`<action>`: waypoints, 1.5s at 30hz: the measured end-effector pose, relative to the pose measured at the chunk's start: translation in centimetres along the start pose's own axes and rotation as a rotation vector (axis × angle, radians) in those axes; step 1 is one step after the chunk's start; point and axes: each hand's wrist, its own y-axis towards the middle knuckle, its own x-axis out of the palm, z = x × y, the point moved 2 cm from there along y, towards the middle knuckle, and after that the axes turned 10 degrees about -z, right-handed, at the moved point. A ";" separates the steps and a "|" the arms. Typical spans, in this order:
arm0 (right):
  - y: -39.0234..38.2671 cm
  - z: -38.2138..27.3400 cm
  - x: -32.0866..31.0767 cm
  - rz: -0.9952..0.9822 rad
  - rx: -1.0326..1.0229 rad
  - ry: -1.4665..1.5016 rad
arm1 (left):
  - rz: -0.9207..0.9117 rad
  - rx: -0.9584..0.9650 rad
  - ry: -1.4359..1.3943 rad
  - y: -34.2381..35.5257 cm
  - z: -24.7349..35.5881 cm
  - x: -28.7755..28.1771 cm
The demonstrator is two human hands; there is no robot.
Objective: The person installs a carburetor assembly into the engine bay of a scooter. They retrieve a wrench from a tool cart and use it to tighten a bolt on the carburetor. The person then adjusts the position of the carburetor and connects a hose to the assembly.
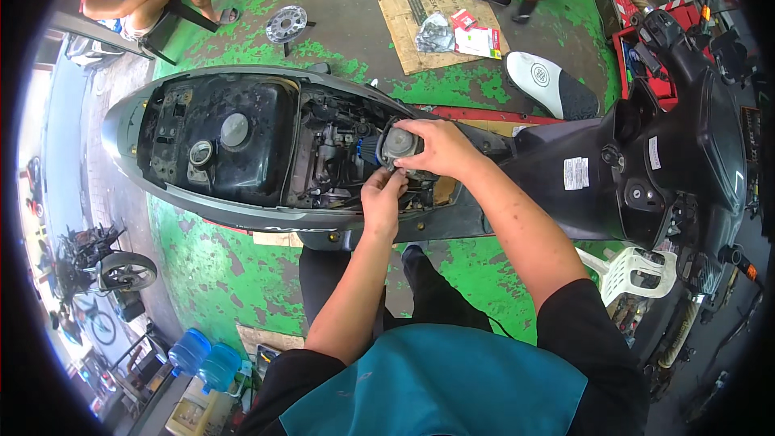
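A scooter with its seat area uncovered lies crosswise before me, its black fuel tank (257, 141) to the left and its engine bay (327, 157) in the middle. My right hand (440, 148) curls thumb and fingers around a round grey metal part (399, 144), which looks like a carburetor top. Just left of that part sits a blue pleated piece (369, 149), resembling an air filter. At the part's near side my left hand (383, 196) has its fingertips pinched together. Whatever they hold, if anything, is hidden.
Cardboard (395, 0) with bagged and boxed parts lies beyond the scooter, beside a metal disc stool (287, 24) and a white-and-black padded piece (549, 85). One person sits far left; another stands far right. A white plastic chair (638, 274) and blue water jugs (218, 367) stand nearer.
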 end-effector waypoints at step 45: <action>1.1 2.5 -0.8 -0.085 -0.042 0.078 | 0.277 0.127 -0.030 1.7 -0.9 1.6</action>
